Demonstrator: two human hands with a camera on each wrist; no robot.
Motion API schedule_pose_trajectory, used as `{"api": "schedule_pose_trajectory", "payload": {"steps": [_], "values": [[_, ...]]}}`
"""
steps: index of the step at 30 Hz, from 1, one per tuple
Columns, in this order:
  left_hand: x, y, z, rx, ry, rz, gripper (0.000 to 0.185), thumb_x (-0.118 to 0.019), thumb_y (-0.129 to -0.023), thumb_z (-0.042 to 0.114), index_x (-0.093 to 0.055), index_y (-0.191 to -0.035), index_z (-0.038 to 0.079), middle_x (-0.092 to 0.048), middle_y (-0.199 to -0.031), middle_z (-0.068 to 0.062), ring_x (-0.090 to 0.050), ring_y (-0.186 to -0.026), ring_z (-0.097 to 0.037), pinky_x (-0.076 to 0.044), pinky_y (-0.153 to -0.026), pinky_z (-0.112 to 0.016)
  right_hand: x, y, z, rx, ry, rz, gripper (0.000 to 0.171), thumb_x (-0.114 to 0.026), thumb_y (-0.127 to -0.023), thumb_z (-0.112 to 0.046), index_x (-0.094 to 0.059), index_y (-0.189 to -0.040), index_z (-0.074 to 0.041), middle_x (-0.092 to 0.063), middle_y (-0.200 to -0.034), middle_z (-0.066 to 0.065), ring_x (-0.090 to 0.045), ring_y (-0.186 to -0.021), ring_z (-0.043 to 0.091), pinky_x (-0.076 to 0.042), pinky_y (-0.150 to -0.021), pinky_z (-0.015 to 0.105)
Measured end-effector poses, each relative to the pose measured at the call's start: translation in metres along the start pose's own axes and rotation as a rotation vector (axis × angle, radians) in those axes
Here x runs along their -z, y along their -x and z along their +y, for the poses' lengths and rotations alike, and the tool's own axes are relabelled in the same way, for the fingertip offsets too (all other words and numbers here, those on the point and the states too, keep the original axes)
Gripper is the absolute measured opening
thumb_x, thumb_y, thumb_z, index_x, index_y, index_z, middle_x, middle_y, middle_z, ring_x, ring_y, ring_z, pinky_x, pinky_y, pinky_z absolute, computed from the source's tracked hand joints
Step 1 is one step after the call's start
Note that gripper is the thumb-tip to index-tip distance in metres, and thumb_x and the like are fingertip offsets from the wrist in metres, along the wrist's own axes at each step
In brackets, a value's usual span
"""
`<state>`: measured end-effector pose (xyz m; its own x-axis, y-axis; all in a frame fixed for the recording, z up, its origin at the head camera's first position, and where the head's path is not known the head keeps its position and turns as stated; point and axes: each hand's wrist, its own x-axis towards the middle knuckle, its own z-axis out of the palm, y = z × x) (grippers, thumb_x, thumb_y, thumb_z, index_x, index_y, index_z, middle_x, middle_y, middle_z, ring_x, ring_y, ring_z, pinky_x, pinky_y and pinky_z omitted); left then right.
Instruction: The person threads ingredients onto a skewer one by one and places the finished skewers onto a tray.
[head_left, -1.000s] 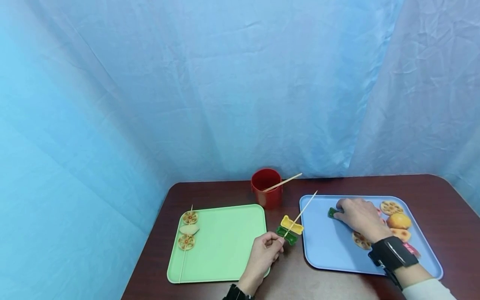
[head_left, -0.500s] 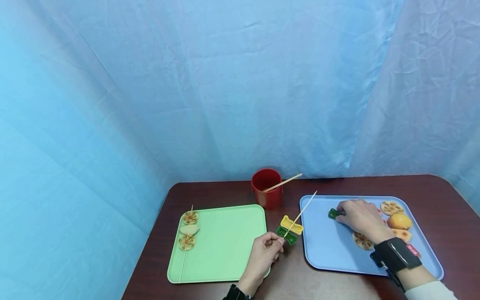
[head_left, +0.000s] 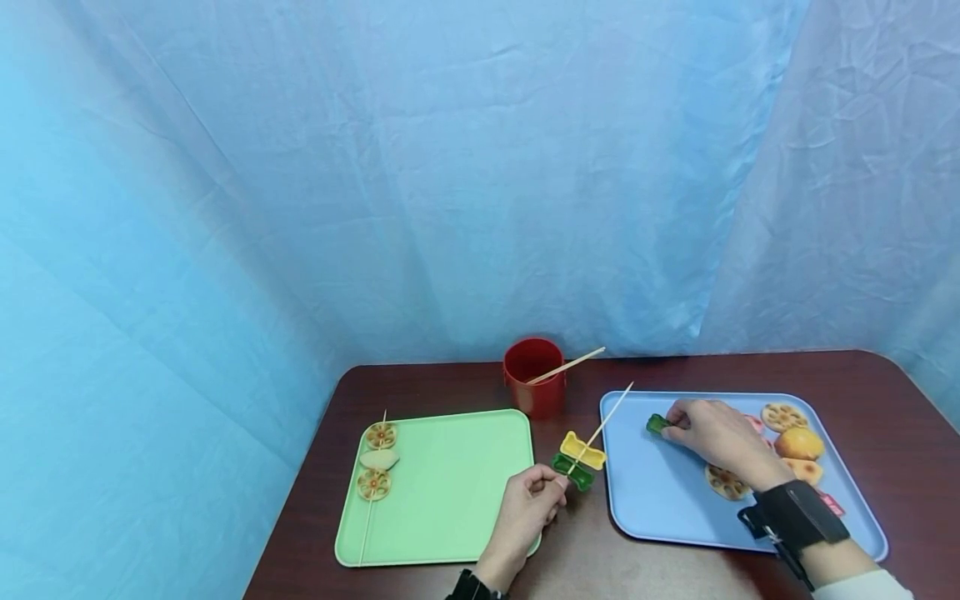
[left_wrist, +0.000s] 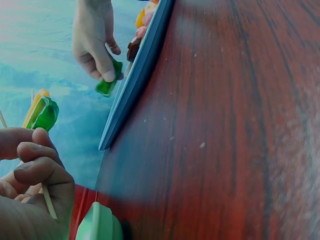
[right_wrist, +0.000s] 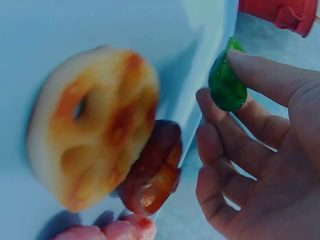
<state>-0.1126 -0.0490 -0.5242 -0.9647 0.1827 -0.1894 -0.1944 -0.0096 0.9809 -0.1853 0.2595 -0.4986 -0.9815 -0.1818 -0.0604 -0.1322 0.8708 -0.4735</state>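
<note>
My left hand pinches a wooden skewer between thumb and fingers, its bare tip slanting up to the right. A green pepper piece sits on it just above my fingers, with a yellow pepper piece beyond. Over the blue tray, my right hand pinches another green pepper piece between thumb and index finger. In the right wrist view, that pepper piece is held at the fingertips, apart from the tray. The other fingers of this hand are loosely bent.
A green tray at left bears a skewer with two lotus root slices and a pale piece. A red cup holds wooden sticks at the back. More toy food, including a lotus slice and a yellow-brown lump, lies on the blue tray.
My right hand has shifted slightly to the left with the green pepper piece, which now stands farther out from its fingers. The left hand and its skewer stay nearly still.
</note>
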Motion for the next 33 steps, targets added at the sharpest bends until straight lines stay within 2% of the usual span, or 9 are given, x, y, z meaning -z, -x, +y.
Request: {"api": "schedule_pose_trajectory", "payload": {"steps": [5,13,18,22,26,33], "values": [[0.0,0.0,0.0,0.001,-0.006,0.004,0.024,-0.069,-0.096,0.014,-0.065,-0.095,-0.01,-0.06,-0.069,0.001,-0.044,-0.054,-0.006,-0.034,-0.049,-0.022,0.002,0.003,-0.006,-0.02,-0.11,0.006,0.021,-0.076,-0.094,-0.021,-0.073,-0.101,-0.001,-0.071,-0.088,0.002,-0.063,-0.078,0.016,-0.053,-0.069,0.038],[0.0,0.0,0.0,0.009,-0.014,-0.001,0.026,-0.067,-0.097,0.013,-0.064,-0.097,-0.012,-0.061,-0.07,0.002,-0.044,-0.054,-0.007,-0.035,-0.05,-0.022,0.004,0.01,-0.009,-0.057,-0.23,0.021,0.033,-0.074,-0.097,-0.034,-0.075,-0.109,-0.003,-0.073,-0.094,0.003,-0.065,-0.081,0.016,-0.052,-0.067,0.034],[-0.001,-0.001,0.0,0.016,-0.017,0.001,0.023,-0.067,-0.097,0.013,-0.065,-0.095,-0.009,-0.061,-0.07,0.002,-0.043,-0.055,-0.008,-0.035,-0.049,-0.022,0.001,0.014,-0.009,-0.077,-0.378,0.035,0.048,-0.07,-0.099,-0.042,-0.072,-0.119,0.001,-0.075,-0.098,0.005,-0.07,-0.083,0.019,-0.056,-0.069,0.034],[-0.001,-0.001,0.001,0.014,-0.015,0.001,0.021,-0.068,-0.096,0.014,-0.066,-0.093,-0.007,-0.061,-0.07,0.001,-0.043,-0.055,-0.008,-0.035,-0.049,-0.022,-0.001,0.015,-0.01,-0.11,-0.51,0.042,0.061,-0.068,-0.1,-0.045,-0.063,-0.13,0.008,-0.075,-0.103,0.013,-0.074,-0.087,0.024,-0.059,-0.074,0.037],[0.0,-0.001,0.001,0.025,-0.015,-0.001,0.022,-0.068,-0.096,0.014,-0.066,-0.095,-0.008,-0.061,-0.07,0.002,-0.043,-0.055,-0.008,-0.035,-0.049,-0.022,-0.001,0.015,-0.012,-0.173,-0.625,0.041,0.068,-0.067,-0.099,-0.048,-0.058,-0.137,0.007,-0.074,-0.111,0.019,-0.074,-0.093,0.027,-0.06,-0.079,0.037],[0.001,0.001,0.0,0.033,-0.025,-0.012,0.024,-0.069,-0.096,0.015,-0.066,-0.097,-0.009,-0.061,-0.07,0.001,-0.044,-0.056,-0.008,-0.036,-0.05,-0.023,0.004,0.011,-0.017,-0.249,-0.695,0.062,0.077,-0.066,-0.095,-0.059,-0.056,-0.14,0.002,-0.073,-0.116,0.015,-0.073,-0.093,0.016,-0.059,-0.085,0.038]]}}
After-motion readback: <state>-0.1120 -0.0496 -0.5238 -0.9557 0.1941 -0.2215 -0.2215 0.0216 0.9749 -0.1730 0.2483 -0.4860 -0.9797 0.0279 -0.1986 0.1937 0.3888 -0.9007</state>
